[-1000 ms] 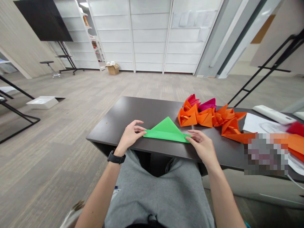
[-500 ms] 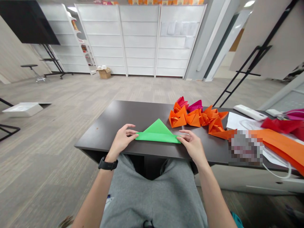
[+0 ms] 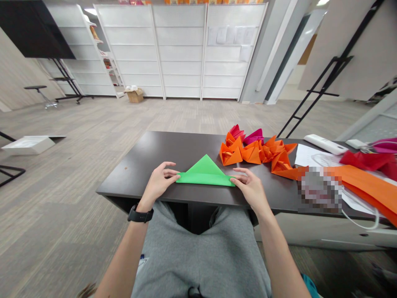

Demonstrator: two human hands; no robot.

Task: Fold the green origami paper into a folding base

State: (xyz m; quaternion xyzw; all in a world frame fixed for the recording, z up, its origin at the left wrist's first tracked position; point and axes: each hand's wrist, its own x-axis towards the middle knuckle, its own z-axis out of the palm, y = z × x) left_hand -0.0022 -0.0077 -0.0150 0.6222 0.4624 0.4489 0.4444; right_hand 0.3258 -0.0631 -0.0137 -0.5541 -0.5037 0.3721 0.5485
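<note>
Left hand [image 3: 159,181] curled, palm down, fingertips on the left point of the green folded paper [image 3: 204,176]; right hand [image 3: 250,189] mirrors it at the right point. Neither closes into a fist; I can't tell whether the fingers pinch or only press. Black watch [image 3: 140,215] on left wrist. The paper, a triangle with its peak far and long fold near, lies flat on the dark table [image 3: 130,184], near its edge, between my hands. Just right and farther off: orange origami pieces [image 3: 231,152] and a magenta origami piece [image 3: 253,136]. Farther right, a white sheet [image 3: 310,155] and a white remote [image 3: 321,144]. Hands and paper match the previous frame; only the view shifted slightly.
</note>
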